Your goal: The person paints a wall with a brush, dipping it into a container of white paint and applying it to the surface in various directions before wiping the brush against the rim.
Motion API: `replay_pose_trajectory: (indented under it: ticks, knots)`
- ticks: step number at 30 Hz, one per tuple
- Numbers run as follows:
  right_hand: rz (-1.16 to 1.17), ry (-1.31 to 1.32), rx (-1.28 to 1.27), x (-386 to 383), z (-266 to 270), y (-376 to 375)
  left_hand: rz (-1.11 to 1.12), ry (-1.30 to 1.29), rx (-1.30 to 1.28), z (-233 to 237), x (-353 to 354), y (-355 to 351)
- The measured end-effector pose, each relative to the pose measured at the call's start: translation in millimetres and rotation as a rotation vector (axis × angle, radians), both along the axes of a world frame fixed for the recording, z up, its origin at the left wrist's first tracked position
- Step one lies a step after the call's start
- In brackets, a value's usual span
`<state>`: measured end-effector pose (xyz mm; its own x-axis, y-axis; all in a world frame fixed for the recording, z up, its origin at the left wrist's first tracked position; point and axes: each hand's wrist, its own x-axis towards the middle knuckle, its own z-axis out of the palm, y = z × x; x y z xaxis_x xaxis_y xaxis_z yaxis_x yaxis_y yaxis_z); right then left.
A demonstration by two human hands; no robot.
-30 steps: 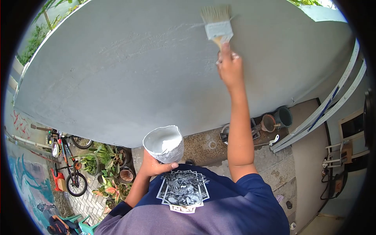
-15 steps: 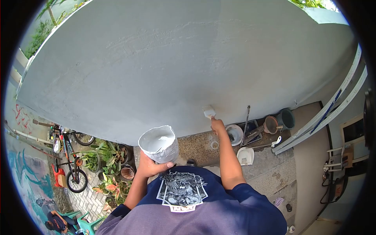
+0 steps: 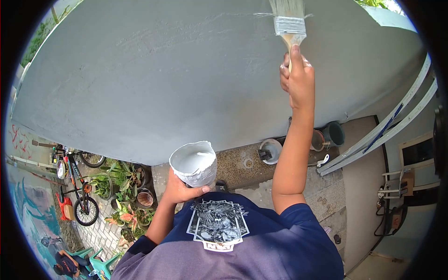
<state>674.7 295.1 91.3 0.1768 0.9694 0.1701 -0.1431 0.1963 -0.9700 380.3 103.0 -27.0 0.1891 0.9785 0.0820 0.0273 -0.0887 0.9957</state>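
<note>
A wide paintbrush (image 3: 290,27) with pale bristles and a light handle is held upright in my right hand (image 3: 298,77), raised high in front of the grey wall (image 3: 186,74). White specks mark the fingers. Whether the bristles touch the wall cannot be told. Lower down and to the left, my left hand (image 3: 182,189) is wrapped round a paint-crusted container (image 3: 200,176) with a ragged rim, and white paint shows inside it.
Potted plants (image 3: 123,179) and a bicycle (image 3: 77,186) stand at the left, near a seated person (image 3: 67,263) on a green chair. Below the wall at the right are a white basin (image 3: 275,151) and buckets (image 3: 334,134). Curved metal rails (image 3: 387,126) run beyond.
My right hand has risen from the lower wall with the brush, which now looks much larger. My left hand and the container have shifted slightly up and right.
</note>
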Motion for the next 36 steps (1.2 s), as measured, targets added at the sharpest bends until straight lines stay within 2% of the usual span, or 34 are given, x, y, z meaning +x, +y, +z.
replay_pose_trajectory:
  ticks: [2,4,6,8,10,12,14,16,17,19,21,22,23,24,26,29,30,32,34,36]
  knots:
    - [0.017,-0.072,0.047,-6.6,-6.5,10.4,0.018,0.024,0.035,0.1,1.4,-2.5]
    - [0.037,-0.014,-0.025,-19.4,-67.6,31.6,0.038,0.041,0.074,-0.2,0.8,-5.6]
    - [-0.066,-0.017,0.001,-31.5,-159.9,33.5,0.067,0.028,0.039,-2.6,-0.2,-10.6]
    - [-0.005,0.056,-0.253,-40.8,-234.1,4.9,0.084,0.019,0.027,-5.7,-2.1,-12.6]
    - [0.008,-0.026,-0.544,-42.6,-294.6,-19.4,0.094,0.033,-0.025,-4.3,-7.1,-16.6]
    - [0.168,0.100,-0.932,-19.8,-355.1,-34.9,0.127,0.006,-0.030,-3.2,-5.8,-20.6]
    - [0.015,-0.126,-1.086,-14.8,-398.5,-43.0,0.105,-0.013,-0.049,4.4,-5.5,-16.3]
    - [0.038,-0.031,-1.027,-9.6,-381.5,-36.9,0.093,0.075,0.105,8.5,-4.6,-11.6]
    - [0.058,0.051,-1.001,-8.4,-373.4,-40.3,0.069,0.063,0.072,8.8,-5.1,-9.6]
    - [0.095,0.080,-0.815,-14.1,-299.6,-26.5,0.040,0.052,0.026,6.1,-6.7,-11.5]
    - [0.127,-0.071,-0.610,-11.1,-217.9,-24.7,-0.016,0.074,0.033,5.7,-5.7,-6.9]
    - [0.087,-0.041,-0.493,-13.5,-184.9,-31.1,-0.022,0.080,0.036,6.3,-3.4,-5.3]
    - [0.047,-0.014,-0.376,-16.8,-156.3,-36.4,0.008,0.056,0.058,6.1,-0.6,-5.0]
    - [0.045,-0.012,-0.377,-17.6,-128.1,-39.7,0.041,0.028,0.077,5.1,0.6,-5.4]
    - [0.036,0.101,-0.110,-20.4,-93.3,-39.9,0.027,0.058,0.063,1.7,-2.1,-5.6]
    - [0.096,0.117,-0.102,-21.9,-95.0,-15.6,-0.027,0.064,0.046,1.9,0.9,-2.0]
    - [0.096,0.113,-0.101,-23.3,-113.2,-8.8,-0.026,0.060,0.047,3.3,2.4,-1.8]
    - [0.120,0.005,-0.230,-27.7,-178.3,11.5,-0.031,0.047,0.062,7.0,4.6,-2.8]
    - [0.153,0.060,-0.379,-28.9,-223.3,-5.2,-0.024,0.046,0.052,5.3,3.6,-3.8]
    - [0.183,0.096,-0.641,-22.8,-285.1,-26.1,-0.020,0.060,0.033,4.5,-2.5,-7.2]
